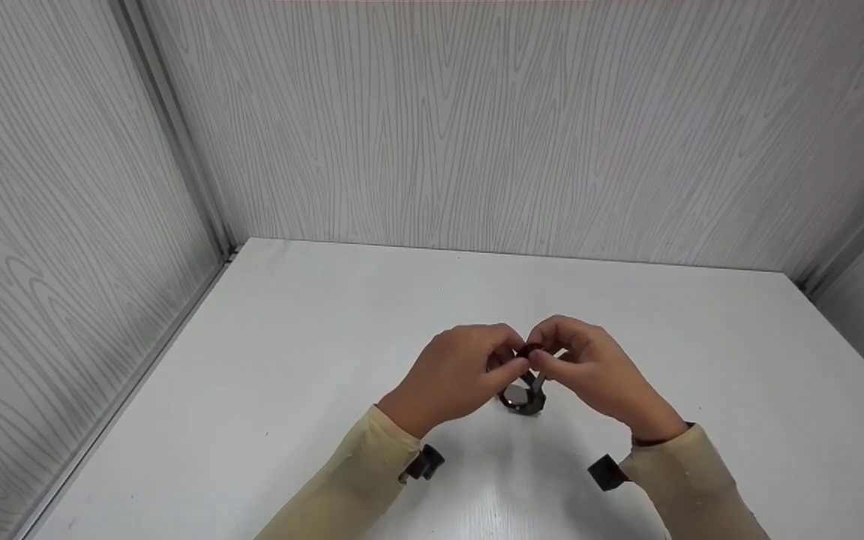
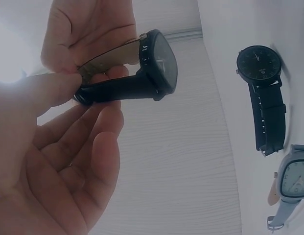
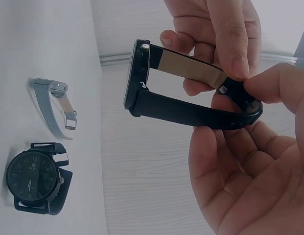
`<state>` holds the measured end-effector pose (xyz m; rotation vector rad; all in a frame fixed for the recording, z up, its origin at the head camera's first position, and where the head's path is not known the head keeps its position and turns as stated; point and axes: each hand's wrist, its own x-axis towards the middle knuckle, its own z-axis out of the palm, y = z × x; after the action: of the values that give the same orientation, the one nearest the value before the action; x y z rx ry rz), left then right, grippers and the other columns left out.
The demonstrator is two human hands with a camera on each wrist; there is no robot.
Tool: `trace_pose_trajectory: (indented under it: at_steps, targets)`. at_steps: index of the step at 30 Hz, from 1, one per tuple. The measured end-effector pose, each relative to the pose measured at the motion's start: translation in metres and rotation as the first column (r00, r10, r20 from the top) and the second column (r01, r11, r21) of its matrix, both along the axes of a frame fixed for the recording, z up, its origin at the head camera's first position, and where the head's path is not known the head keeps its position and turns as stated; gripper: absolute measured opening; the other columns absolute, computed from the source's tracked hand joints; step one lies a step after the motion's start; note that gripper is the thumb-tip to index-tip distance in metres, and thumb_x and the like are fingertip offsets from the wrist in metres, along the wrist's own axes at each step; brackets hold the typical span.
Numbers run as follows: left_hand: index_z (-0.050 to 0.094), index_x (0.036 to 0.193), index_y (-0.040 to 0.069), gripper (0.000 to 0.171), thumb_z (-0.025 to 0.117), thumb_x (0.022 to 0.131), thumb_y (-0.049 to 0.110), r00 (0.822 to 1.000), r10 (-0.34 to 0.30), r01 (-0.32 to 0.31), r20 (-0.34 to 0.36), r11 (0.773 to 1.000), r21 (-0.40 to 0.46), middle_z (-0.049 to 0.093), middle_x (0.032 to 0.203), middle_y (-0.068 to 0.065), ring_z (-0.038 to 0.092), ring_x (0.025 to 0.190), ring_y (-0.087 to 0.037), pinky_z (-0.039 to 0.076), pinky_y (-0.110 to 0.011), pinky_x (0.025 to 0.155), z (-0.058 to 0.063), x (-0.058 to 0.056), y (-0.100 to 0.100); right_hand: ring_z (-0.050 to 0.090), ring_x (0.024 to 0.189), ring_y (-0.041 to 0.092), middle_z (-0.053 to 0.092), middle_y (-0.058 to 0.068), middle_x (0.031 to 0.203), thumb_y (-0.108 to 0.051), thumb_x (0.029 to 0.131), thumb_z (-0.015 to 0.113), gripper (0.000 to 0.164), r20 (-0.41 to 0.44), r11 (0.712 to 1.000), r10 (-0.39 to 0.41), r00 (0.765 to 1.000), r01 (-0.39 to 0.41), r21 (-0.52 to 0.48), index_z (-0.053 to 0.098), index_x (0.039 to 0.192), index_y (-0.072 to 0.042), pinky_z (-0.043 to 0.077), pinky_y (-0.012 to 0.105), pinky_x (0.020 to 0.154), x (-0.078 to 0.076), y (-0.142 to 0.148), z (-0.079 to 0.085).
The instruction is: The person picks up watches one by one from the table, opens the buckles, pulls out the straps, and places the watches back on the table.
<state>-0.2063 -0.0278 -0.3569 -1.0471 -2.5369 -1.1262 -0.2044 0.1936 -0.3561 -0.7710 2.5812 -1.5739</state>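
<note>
A black wristwatch [image 1: 533, 403] hangs just below my two hands, its strap bent into a loop. The strap [image 3: 176, 108] is black outside with a tan lining. My left hand [image 1: 466, 371] pinches the strap ends between thumb and fingers. On the other side, my right hand [image 1: 589, 371] grips the same spot, the thumbs nearly meeting. The watch case [image 2: 161, 63] points away from my palms, its dial turned outward. In the right wrist view a small buckle [image 3: 222, 89] shows beside the fingertips; the strap tips are partly hidden by the fingers.
In the left wrist view a round black watch [image 2: 259, 63] and a light blue square watch [image 2: 296, 178] lie on the white table [image 1: 327, 315]. The right wrist view has a light blue watch [image 3: 44, 105] and a black numbered watch [image 3: 32, 176]. Grained panels [image 1: 439, 135] enclose the table.
</note>
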Motion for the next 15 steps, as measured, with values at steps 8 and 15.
trace_pose_trajectory:
  at_steps: [8,15]
  targets:
    - [0.074,0.11,0.016,0.014,0.068,0.101,0.026,1.0,0.006,-0.006,0.001,1.0,0.019,0.072,0.092,0.012,0.062,0.077,0.004,0.051,-0.019,0.07,-0.0005,-0.0002,-0.0009,0.066,0.089,0.022,0.069,0.008,0.096,-0.014,0.1,0.07,0.01,-0.035,0.999,-0.004,0.999,0.003,-0.039,0.068,0.105,-0.006,0.059,0.032,0.077,-0.0004,-0.0013,-0.0011]
    - [0.075,0.107,0.016,0.013,0.069,0.101,0.026,0.999,0.023,-0.023,-0.027,1.0,0.015,0.072,0.093,0.011,0.062,0.078,0.003,0.051,-0.019,0.07,-0.0016,-0.0016,-0.0006,0.067,0.091,0.019,0.069,0.008,0.098,-0.013,0.1,0.069,0.012,-0.038,0.999,-0.01,0.999,0.008,-0.053,0.066,0.107,-0.004,0.057,0.031,0.082,-0.0015,-0.001,-0.0041]
